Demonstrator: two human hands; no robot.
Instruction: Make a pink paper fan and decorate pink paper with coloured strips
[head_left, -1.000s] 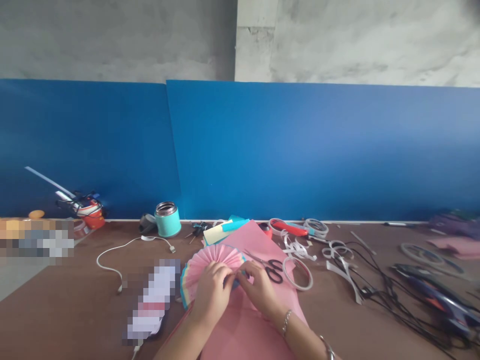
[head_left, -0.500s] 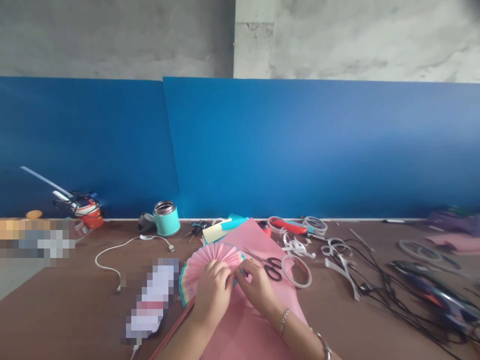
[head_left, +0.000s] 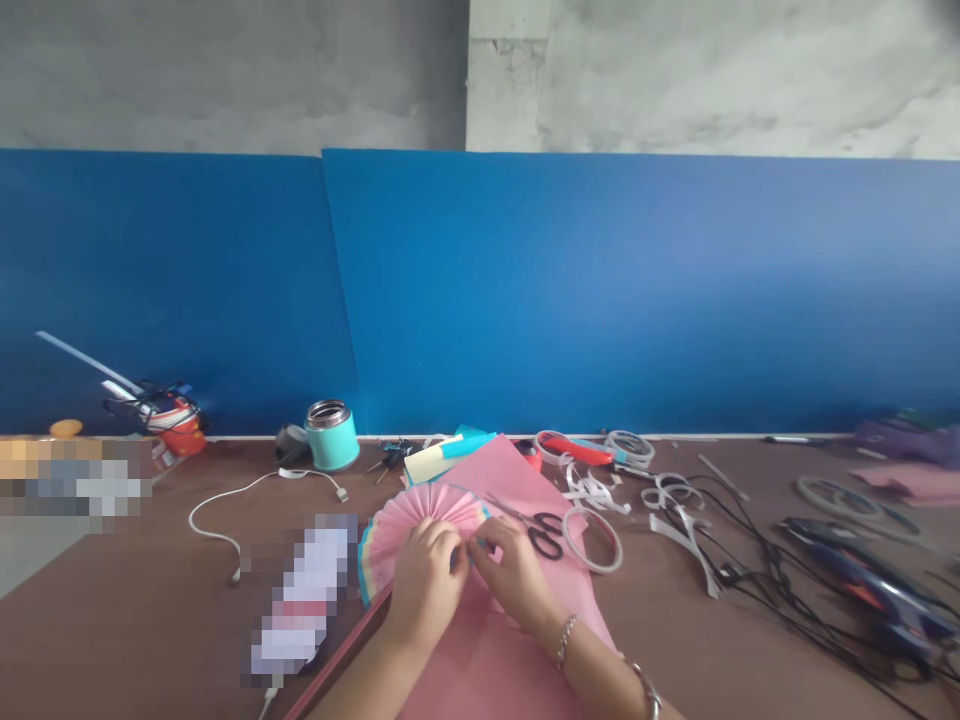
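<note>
A pleated paper fan [head_left: 420,508], pink with a yellow and blue border, is spread over pink paper [head_left: 517,655]. My left hand [head_left: 431,572] lies across the fan's lower middle, its fingers bent and closed on the folds. Close beside it, my right hand [head_left: 510,560] pinches at the fan's right edge, thumb and forefinger together. The fingertips of both hands nearly meet, and they hide exactly what lies between them. Black-handled scissors [head_left: 544,535] rest on the pink paper, just right of my right hand.
A roll of tape [head_left: 592,540] lies right of the scissors. Behind are curled white strips [head_left: 595,490] and a red cutter [head_left: 577,449]. A turquoise jar [head_left: 332,437] stands back left, near a white cable [head_left: 214,500]. A glue gun [head_left: 874,590] and black cords lie right.
Both hands stay at the fan's lower right, with only slight finger movement. The view has shifted a little.
</note>
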